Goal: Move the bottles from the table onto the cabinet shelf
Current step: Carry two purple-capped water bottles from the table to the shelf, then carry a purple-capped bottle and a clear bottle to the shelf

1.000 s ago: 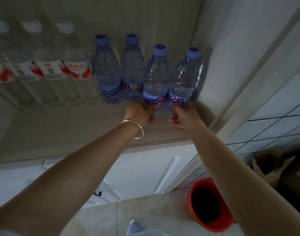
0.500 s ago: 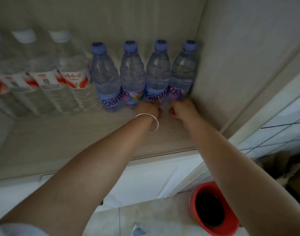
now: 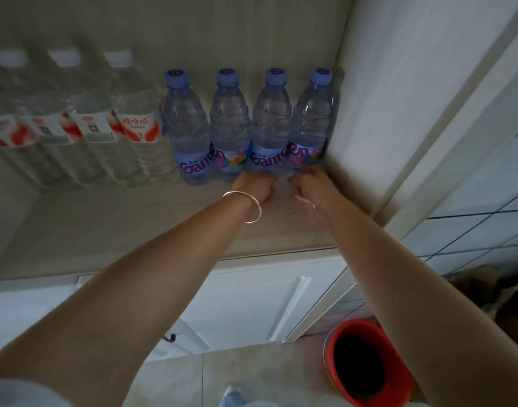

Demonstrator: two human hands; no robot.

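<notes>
While both arms reach deep into the cabinet, we find the left hand (image 3: 256, 186) at the foot of the third blue-capped bottle (image 3: 271, 127) and the right hand (image 3: 312, 185) at the foot of the fourth blue-capped bottle (image 3: 312, 124), the one in the corner. Fingers curl inward on both hands, tips hidden against the bottle bases, so we cannot tell whether they grip the plastic or merely press it. We judge this low contact a sensible choice: pushing at the base slides a tall bottle without tipping it.

All four blue-capped bottles stand upright on the cabinet shelf (image 3: 134, 230), shoulder to shoulder at the back, the fourth touching the cabinet side wall (image 3: 378, 98). The first blue-capped bottle (image 3: 187, 130) and second blue-capped bottle (image 3: 229, 127) stand untouched beside them. That tight packing into the corner looks deliberate, we'd say, leaving the front of the shelf free. To the left a row of white-capped bottles (image 3: 134, 127) with red-and-white labels continues the line.

A bangle (image 3: 246, 205) hangs at the left wrist. Below, a red bucket (image 3: 363, 374) sits on the floor, well clear. No table shows here, so we cannot tell how many bottles remain.
</notes>
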